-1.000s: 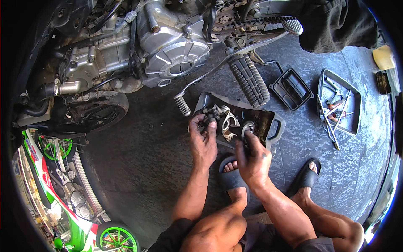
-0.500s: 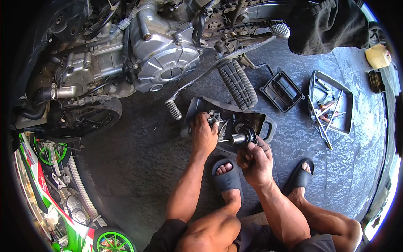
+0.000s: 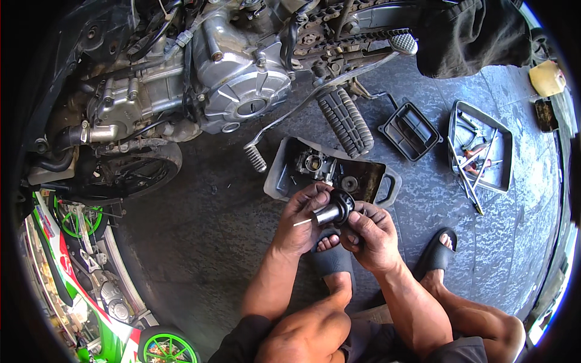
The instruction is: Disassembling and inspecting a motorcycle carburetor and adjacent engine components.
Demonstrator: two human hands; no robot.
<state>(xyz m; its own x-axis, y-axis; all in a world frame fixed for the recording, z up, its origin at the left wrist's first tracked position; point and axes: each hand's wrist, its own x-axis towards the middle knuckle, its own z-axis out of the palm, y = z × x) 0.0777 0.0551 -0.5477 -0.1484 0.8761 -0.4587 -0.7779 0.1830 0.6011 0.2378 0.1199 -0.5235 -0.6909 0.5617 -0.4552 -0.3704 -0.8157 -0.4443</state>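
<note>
Both my hands meet over the near edge of a grey plastic tray (image 3: 277, 175), around a carburetor slide (image 3: 327, 215). It is a shiny metal cylinder with a black rubber diaphragm round its right end and a thin pale needle (image 3: 302, 223) sticking out at the left. My left hand (image 3: 295, 225) has its fingers closed on the slide's far left side. My right hand (image 3: 374, 237) pinches the diaphragm end between thumb and fingers. Inside the tray lie a metal carburetor body (image 3: 312, 162), a round grey part (image 3: 349, 184) and small loose pieces.
A motorcycle engine (image 3: 239, 100) fills the far left, with its shift lever (image 3: 256, 158) and rubber footpeg (image 3: 345, 124) reaching over the tray. To the right are a black box-like cover (image 3: 410, 130) and a tool tray (image 3: 506, 158). A green-wheeled motorcycle (image 3: 106, 302) stands at left.
My left hand has let go of the carburetor body in the tray and come nearer, onto the slide. My right hand has brought the slide a little nearer and left.
</note>
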